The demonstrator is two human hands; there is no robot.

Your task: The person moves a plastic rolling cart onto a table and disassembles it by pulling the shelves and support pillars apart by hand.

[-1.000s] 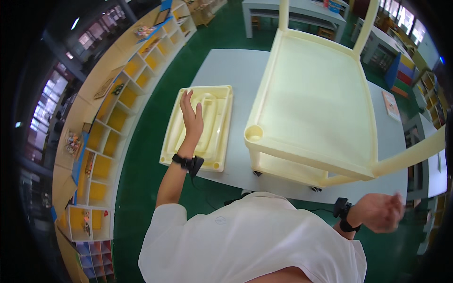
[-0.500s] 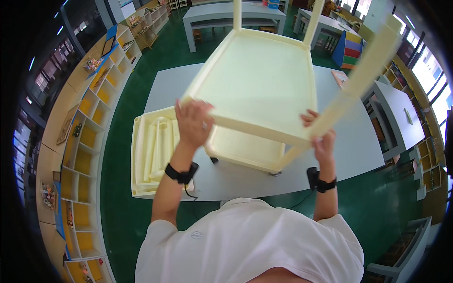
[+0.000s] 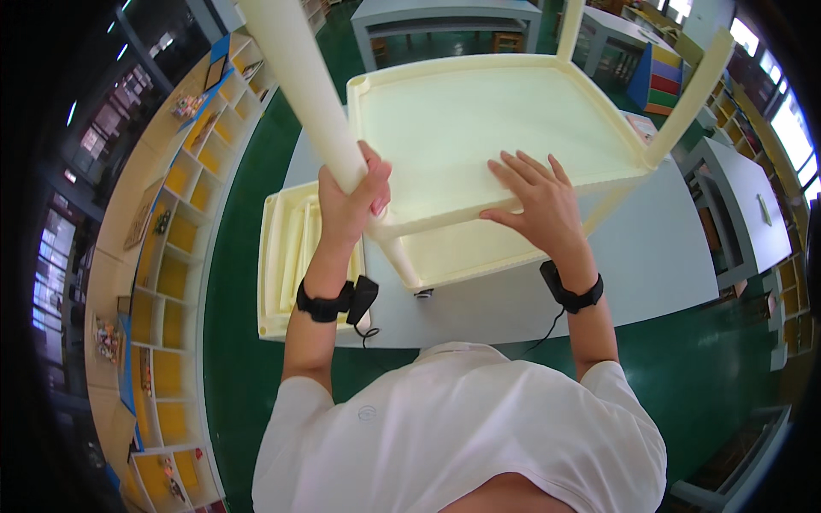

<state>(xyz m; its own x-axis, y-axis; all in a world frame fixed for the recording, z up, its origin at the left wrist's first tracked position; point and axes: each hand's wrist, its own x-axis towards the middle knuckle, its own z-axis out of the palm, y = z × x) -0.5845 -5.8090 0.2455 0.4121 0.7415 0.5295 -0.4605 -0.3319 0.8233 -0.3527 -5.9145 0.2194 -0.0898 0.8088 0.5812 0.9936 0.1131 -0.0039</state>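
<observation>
A cream plastic trolley [image 3: 496, 111] with two trays stands on the table. My left hand [image 3: 351, 192] is wrapped round the thick post [image 3: 304, 85] at the upper tray's near left corner. My right hand [image 3: 539, 201] rests on that tray's near edge, with fingers spread. Two more posts rise on the right, one at the far corner [image 3: 569, 32] and one at the near corner [image 3: 691, 98]. No post shows at the far left corner. Below, the lower tray [image 3: 470, 248] is partly covered, and a small dark castor [image 3: 423, 293] shows beneath it.
To the left, a cream tray [image 3: 272, 291] with long cream parts in it lies on the grey table [image 3: 633, 265]. A pinkish booklet [image 3: 641, 126] is at the table's far right. Low shelves [image 3: 167, 282] line the left side; other grey tables [image 3: 740, 205] stand to the right and beyond.
The trolley has turned about a quarter turn clockwise. My left hand has gone from a bare corner to a post; my right hand has left a post and now lies on the tray edge.
</observation>
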